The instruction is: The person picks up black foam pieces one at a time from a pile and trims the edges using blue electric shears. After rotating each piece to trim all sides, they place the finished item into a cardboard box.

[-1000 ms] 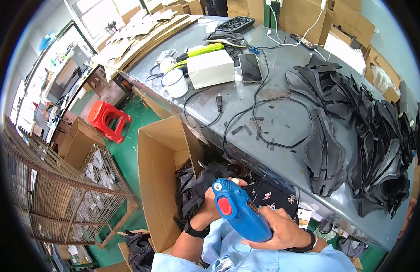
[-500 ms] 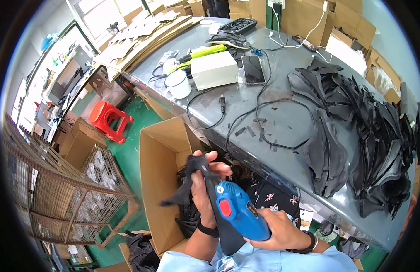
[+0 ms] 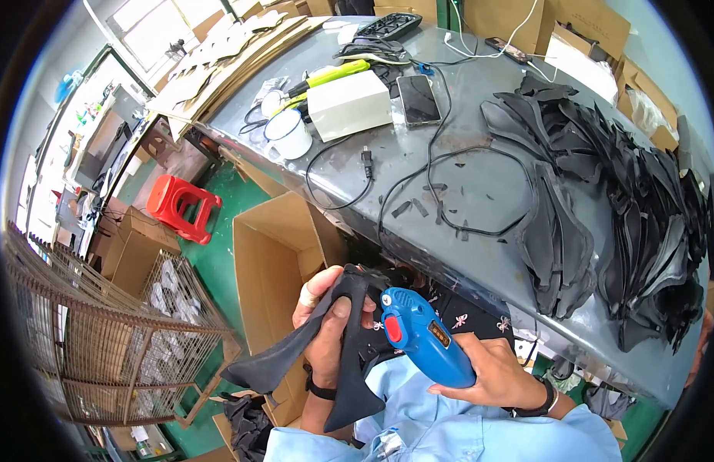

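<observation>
My left hand (image 3: 324, 343) pinches a black, floppy moulded piece (image 3: 280, 360), like foam or fabric, near its upper end. Two long flaps of it hang below the fingers, one toward the left and one down over the blue shirt. In my right hand (image 3: 497, 375) is a blue handheld power tool (image 3: 438, 350) with a red button, gripped around its rear body. The tool's front lies right beside the black piece and the left fingertips; its working tip is hidden, so whether it touches the piece I cannot tell.
A grey table (image 3: 480, 204) carries heaps of black pieces (image 3: 588, 162), a looped black cable (image 3: 442, 215), a white box (image 3: 349, 106), a mug (image 3: 288, 135) and a phone (image 3: 419, 100). An open carton (image 3: 264, 269) stands below. Left are a wire cage (image 3: 118, 331) and red stool (image 3: 184, 208).
The black piece has been turned, and its flaps now spread lower left and downward. The blue tool has shifted slightly right and up. The view has moved a little.
</observation>
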Available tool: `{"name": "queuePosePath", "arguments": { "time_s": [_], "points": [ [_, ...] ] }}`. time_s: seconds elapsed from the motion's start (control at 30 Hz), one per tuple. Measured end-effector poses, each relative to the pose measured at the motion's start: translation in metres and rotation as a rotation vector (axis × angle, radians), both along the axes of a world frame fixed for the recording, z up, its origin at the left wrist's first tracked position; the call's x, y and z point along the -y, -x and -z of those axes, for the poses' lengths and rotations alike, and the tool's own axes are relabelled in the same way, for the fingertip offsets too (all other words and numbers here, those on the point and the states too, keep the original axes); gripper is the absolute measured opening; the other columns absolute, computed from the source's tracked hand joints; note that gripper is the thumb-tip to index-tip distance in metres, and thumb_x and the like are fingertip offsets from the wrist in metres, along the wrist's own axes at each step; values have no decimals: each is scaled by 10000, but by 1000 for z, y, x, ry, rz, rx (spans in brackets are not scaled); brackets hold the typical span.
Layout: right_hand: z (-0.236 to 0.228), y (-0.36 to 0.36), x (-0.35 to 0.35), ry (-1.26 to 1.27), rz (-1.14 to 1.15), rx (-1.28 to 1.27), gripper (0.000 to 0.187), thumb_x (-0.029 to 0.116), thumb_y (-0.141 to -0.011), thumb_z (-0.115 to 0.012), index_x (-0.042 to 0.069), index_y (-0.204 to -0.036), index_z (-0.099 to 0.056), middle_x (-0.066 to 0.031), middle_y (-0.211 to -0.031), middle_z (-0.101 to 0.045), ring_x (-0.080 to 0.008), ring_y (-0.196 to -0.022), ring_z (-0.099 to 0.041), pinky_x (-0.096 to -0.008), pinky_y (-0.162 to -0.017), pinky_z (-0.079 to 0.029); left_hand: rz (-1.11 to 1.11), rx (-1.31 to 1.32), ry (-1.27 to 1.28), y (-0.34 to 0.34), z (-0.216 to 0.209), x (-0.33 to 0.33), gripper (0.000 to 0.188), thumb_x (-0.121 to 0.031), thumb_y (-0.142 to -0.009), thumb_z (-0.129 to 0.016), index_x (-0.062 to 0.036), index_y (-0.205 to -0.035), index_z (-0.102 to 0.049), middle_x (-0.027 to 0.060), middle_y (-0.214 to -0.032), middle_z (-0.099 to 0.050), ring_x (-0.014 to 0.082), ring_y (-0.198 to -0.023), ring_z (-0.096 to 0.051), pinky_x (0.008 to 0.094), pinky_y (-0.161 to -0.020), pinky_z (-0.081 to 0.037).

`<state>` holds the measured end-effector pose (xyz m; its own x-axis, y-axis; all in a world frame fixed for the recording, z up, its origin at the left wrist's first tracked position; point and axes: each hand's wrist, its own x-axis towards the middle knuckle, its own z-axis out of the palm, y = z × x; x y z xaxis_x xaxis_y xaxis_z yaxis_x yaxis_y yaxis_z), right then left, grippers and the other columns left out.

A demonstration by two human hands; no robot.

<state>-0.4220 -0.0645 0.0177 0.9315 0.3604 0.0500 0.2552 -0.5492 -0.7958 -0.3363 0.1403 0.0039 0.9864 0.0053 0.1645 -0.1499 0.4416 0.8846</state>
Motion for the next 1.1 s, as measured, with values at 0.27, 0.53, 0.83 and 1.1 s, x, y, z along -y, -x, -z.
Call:
{"name": "queuePosePath", "arguments": {
  "time_s": [0.27, 0.53, 0.83, 1.1],
  "points": [
    [-2, 2, 1, -24, -11, -31, 580, 375, -758, -714, -20, -1095, -457, -184, -771, -646, -326, -641, -661, -373, -595, -533, 25, -56, -5, 5, -9, 2, 302, -42, -828, -594, 19, -1122, -555, 143, -882, -627, 175, -693, -622, 258, -602, -517],
    [0, 2, 9, -87, -47, -34, 580, 368, -744, -727, -22, -1088, -469, -170, -767, -645, -305, -646, -661, -360, -593, -527, 405, -338, -172, -1, -28, -26, 316, -50, -821, -586, 9, -1130, -547, 114, -969, -617, 151, -722, -611, 249, -621, -508],
    [26, 12, 16, 48, -23, 60, 501, 285, -722, -737, -5, -1054, -498, -146, -674, -623, -311, -588, -633, -372, -557, -501, 623, -536, -355, -20, -52, -42, 316, -73, -861, -529, 7, -1167, -535, 78, -935, -603, 98, -734, -567, 204, -606, -461],
    [25, 12, 13, 96, -51, 69, 472, 203, -678, -739, 5, -1034, -500, -124, -642, -610, -297, -552, -610, -357, -529, -474, 784, -537, -545, -31, -52, -39, 273, -39, -865, -540, 27, -1130, -552, 52, -901, -603, 79, -751, -557, 195, -636, -443]
  ]
}}
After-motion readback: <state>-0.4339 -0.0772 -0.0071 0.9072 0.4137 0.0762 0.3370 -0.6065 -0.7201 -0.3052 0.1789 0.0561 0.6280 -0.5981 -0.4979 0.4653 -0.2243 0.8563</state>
